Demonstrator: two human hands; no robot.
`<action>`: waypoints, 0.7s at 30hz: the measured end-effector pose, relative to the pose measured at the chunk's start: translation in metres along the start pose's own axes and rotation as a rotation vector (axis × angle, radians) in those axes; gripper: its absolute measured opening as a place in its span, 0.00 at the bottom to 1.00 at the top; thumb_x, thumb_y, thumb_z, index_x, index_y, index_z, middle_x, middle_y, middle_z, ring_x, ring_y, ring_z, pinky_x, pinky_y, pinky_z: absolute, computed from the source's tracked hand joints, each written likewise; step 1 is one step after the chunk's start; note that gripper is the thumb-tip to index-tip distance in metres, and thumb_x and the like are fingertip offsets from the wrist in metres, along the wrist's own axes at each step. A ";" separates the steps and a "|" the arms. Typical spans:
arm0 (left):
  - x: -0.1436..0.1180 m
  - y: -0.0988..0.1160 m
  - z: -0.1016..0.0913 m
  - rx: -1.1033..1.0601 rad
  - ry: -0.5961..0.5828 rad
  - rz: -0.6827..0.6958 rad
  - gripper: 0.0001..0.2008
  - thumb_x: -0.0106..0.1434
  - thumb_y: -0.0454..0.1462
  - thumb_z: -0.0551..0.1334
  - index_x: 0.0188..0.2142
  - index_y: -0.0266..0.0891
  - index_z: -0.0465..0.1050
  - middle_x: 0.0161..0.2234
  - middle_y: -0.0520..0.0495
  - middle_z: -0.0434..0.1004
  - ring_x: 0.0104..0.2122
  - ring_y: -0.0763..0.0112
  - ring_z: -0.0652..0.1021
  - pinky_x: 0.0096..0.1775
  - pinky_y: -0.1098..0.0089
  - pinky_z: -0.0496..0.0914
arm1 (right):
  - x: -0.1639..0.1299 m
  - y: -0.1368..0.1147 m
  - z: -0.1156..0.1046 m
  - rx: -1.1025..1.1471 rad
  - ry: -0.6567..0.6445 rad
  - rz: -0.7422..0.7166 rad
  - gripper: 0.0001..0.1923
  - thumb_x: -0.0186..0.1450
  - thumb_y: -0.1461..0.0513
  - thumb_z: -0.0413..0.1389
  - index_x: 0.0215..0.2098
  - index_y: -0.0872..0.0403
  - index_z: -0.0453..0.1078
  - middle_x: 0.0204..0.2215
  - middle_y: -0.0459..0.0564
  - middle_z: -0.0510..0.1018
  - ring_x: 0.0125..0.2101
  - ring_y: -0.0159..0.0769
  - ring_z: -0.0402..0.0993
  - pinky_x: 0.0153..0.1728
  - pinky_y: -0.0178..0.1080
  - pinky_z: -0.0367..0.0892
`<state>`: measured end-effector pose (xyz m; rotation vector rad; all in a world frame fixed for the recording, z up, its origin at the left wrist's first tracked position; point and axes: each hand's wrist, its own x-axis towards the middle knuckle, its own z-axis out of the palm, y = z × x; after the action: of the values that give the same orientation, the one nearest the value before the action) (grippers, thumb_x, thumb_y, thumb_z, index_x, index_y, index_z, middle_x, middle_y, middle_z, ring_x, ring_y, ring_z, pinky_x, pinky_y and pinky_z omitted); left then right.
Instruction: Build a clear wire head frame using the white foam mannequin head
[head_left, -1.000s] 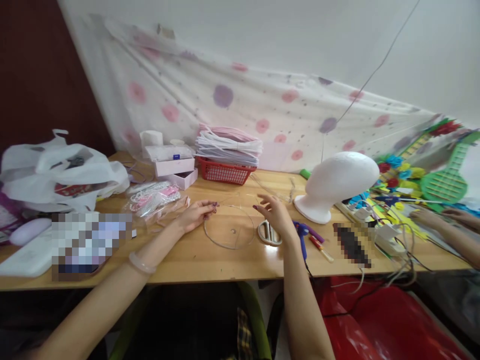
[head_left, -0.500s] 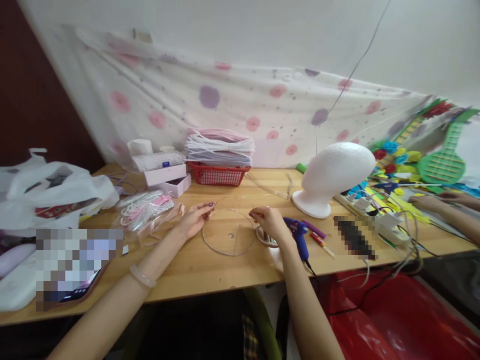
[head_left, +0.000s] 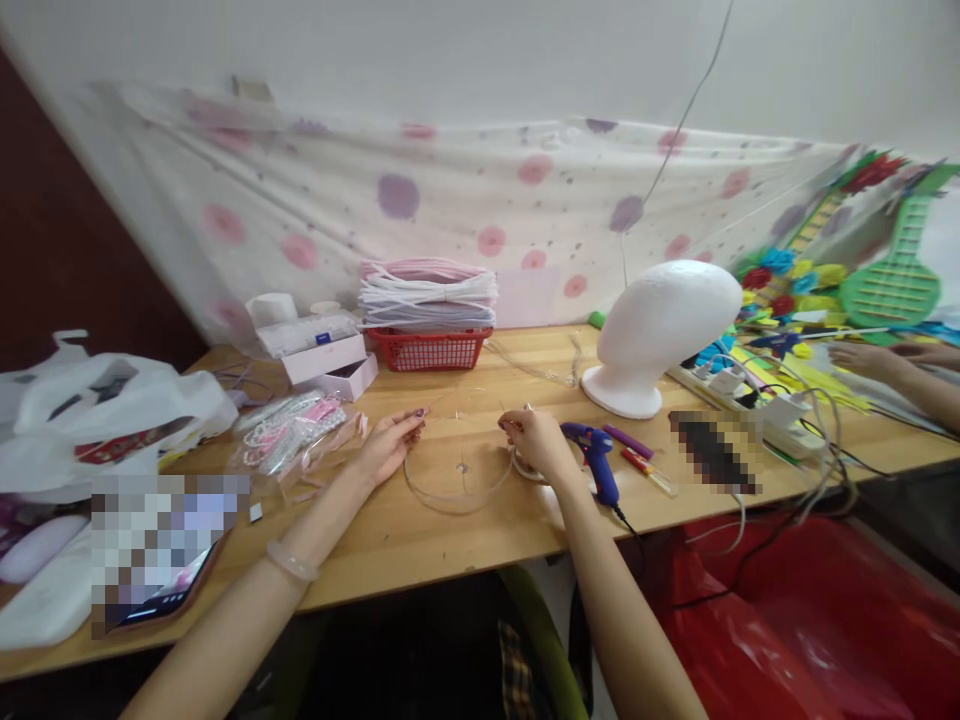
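Since a second ago the right hand (head_left: 538, 441) has drawn in from an open, spread pose to a pinch, its fingertips pressed together on a fine strand that is too thin to trace; the view has also tilted, so the bench (head_left: 450, 540) sits higher in the picture. The left hand (head_left: 390, 447) has kept its place, fingers lightly curled with the tips near the far left edge of the clear wire hoop (head_left: 459, 470); whether it grips the hoop or only touches it cannot be told.

Much is hard to read. The hoop is nearly see-through, and its far edge fades into the wood. A small oval object lies just under the right hand and is mostly covered by it. Pixelated patches hide a thing at the left near a phone and another to the right of the glue gun (head_left: 595, 461). Both forearms are cut off by the lower edge.

The hoop lies flat on the bench between the two hands, a thin pale ring with a small speck near its middle.

A white foam head (head_left: 660, 325) stands behind the right hand, and a red basket (head_left: 431, 349) stacked with pale sheets sits at the back. At the far right another person's hand (head_left: 862, 357) rests among bright paper flowers.
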<state>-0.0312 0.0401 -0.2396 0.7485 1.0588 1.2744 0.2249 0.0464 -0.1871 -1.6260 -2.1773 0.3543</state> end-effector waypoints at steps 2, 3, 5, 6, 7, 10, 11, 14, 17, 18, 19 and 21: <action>0.001 0.001 -0.003 -0.010 0.015 0.013 0.16 0.68 0.40 0.62 0.53 0.36 0.70 0.51 0.41 0.74 0.45 0.62 0.78 0.44 0.57 0.76 | 0.002 -0.001 0.004 -0.006 0.001 0.003 0.10 0.69 0.65 0.54 0.39 0.56 0.78 0.35 0.53 0.84 0.39 0.37 0.80 0.43 0.38 0.70; 0.001 0.002 -0.004 -0.014 0.024 0.021 0.16 0.68 0.40 0.62 0.53 0.36 0.70 0.51 0.41 0.74 0.45 0.62 0.78 0.45 0.57 0.76 | 0.004 -0.002 0.006 -0.007 -0.001 0.000 0.09 0.70 0.64 0.54 0.39 0.57 0.78 0.35 0.53 0.84 0.39 0.37 0.80 0.45 0.40 0.70; 0.002 0.004 -0.007 -0.020 0.039 0.035 0.17 0.68 0.41 0.62 0.53 0.37 0.70 0.51 0.41 0.74 0.46 0.61 0.78 0.45 0.56 0.76 | 0.007 -0.003 0.009 -0.001 -0.012 -0.016 0.09 0.71 0.62 0.55 0.40 0.57 0.77 0.36 0.51 0.83 0.39 0.36 0.80 0.46 0.43 0.71; 0.003 0.005 -0.008 -0.023 0.046 0.043 0.17 0.68 0.41 0.62 0.53 0.37 0.70 0.51 0.41 0.74 0.46 0.61 0.78 0.45 0.56 0.76 | 0.008 -0.004 0.010 0.004 -0.018 -0.027 0.09 0.71 0.62 0.55 0.40 0.57 0.76 0.36 0.50 0.83 0.39 0.36 0.80 0.46 0.44 0.72; 0.003 0.006 -0.009 -0.026 0.051 0.051 0.17 0.68 0.41 0.62 0.53 0.37 0.70 0.51 0.41 0.74 0.46 0.61 0.78 0.45 0.56 0.75 | 0.010 -0.005 0.010 0.008 -0.024 -0.038 0.09 0.71 0.62 0.55 0.40 0.57 0.76 0.36 0.49 0.83 0.39 0.36 0.80 0.46 0.44 0.72; 0.005 0.008 -0.010 -0.024 0.064 0.080 0.17 0.68 0.41 0.62 0.53 0.37 0.70 0.51 0.41 0.74 0.46 0.61 0.78 0.45 0.56 0.76 | 0.017 -0.010 0.008 0.007 -0.040 -0.056 0.10 0.71 0.60 0.54 0.39 0.57 0.76 0.36 0.49 0.82 0.39 0.35 0.79 0.46 0.44 0.73; 0.005 0.008 -0.009 -0.015 0.067 0.090 0.17 0.68 0.41 0.62 0.53 0.37 0.70 0.51 0.41 0.74 0.46 0.61 0.78 0.45 0.56 0.76 | 0.021 -0.011 0.007 0.002 -0.044 -0.057 0.10 0.71 0.60 0.55 0.39 0.57 0.76 0.37 0.49 0.82 0.39 0.35 0.79 0.46 0.44 0.73; 0.003 0.012 -0.010 0.040 0.068 0.118 0.16 0.68 0.41 0.62 0.53 0.36 0.70 0.50 0.41 0.74 0.45 0.62 0.78 0.44 0.57 0.76 | 0.033 -0.013 0.003 -0.022 -0.060 -0.065 0.10 0.71 0.58 0.56 0.40 0.57 0.75 0.39 0.50 0.81 0.40 0.36 0.79 0.46 0.45 0.73; -0.001 0.022 -0.015 0.139 0.060 0.141 0.15 0.68 0.40 0.62 0.52 0.36 0.71 0.49 0.42 0.75 0.44 0.62 0.78 0.44 0.57 0.76 | 0.043 -0.014 0.002 -0.047 -0.080 -0.080 0.10 0.70 0.57 0.56 0.40 0.57 0.74 0.40 0.50 0.80 0.41 0.37 0.78 0.46 0.46 0.73; -0.003 0.026 -0.018 0.180 0.063 0.150 0.15 0.67 0.40 0.62 0.51 0.36 0.71 0.49 0.42 0.75 0.44 0.63 0.78 0.44 0.58 0.76 | 0.044 -0.014 0.003 -0.053 -0.084 -0.085 0.10 0.70 0.57 0.56 0.40 0.57 0.74 0.40 0.50 0.80 0.41 0.37 0.78 0.45 0.46 0.73; -0.005 0.030 -0.020 0.221 0.069 0.161 0.14 0.67 0.40 0.62 0.50 0.36 0.72 0.48 0.42 0.75 0.43 0.63 0.78 0.43 0.58 0.76 | 0.045 -0.014 0.005 -0.059 -0.087 -0.090 0.10 0.70 0.58 0.56 0.41 0.57 0.74 0.40 0.50 0.80 0.41 0.37 0.78 0.45 0.46 0.74; -0.010 0.036 -0.025 0.300 0.087 0.187 0.12 0.67 0.39 0.62 0.48 0.36 0.73 0.47 0.43 0.76 0.42 0.65 0.78 0.42 0.60 0.76 | 0.045 -0.015 0.008 -0.065 -0.089 -0.099 0.10 0.70 0.58 0.56 0.41 0.57 0.74 0.41 0.50 0.80 0.42 0.37 0.78 0.46 0.46 0.73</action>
<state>-0.0678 0.0343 -0.2136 1.0467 1.2925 1.3305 0.1970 0.0856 -0.1805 -1.5562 -2.3488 0.3351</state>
